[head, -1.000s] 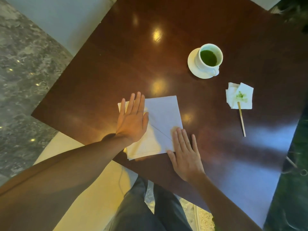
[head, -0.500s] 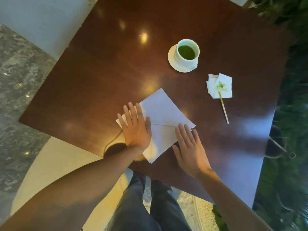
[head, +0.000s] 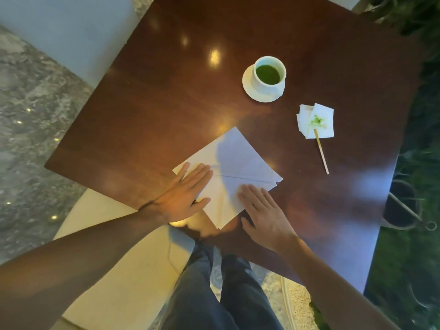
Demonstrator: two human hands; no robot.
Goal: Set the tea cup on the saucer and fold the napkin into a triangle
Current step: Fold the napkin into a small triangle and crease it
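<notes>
A white tea cup (head: 270,76) holding green tea stands on a white saucer (head: 248,88) at the far side of the dark wooden table (head: 166,96). Near the table's front edge lies a white napkin (head: 238,163), diamond-shaped, with a diagonal crease across it. My left hand (head: 184,194) lies flat with spread fingers on the napkin's left corner. My right hand (head: 264,210) rests flat on its lower right part, fingertips just below the crease. Neither hand grips anything.
A crumpled white tissue (head: 315,121) stained green lies right of the cup, with a wooden stir stick (head: 322,153) reaching from it toward me. My legs (head: 214,294) are below the table edge. Plants and a dark pot (head: 400,206) stand to the right.
The napkin has turned from nearly square-on to a diamond, its crease now running left to right. Both hands stayed flat on it and moved with it. The view shifted too.
</notes>
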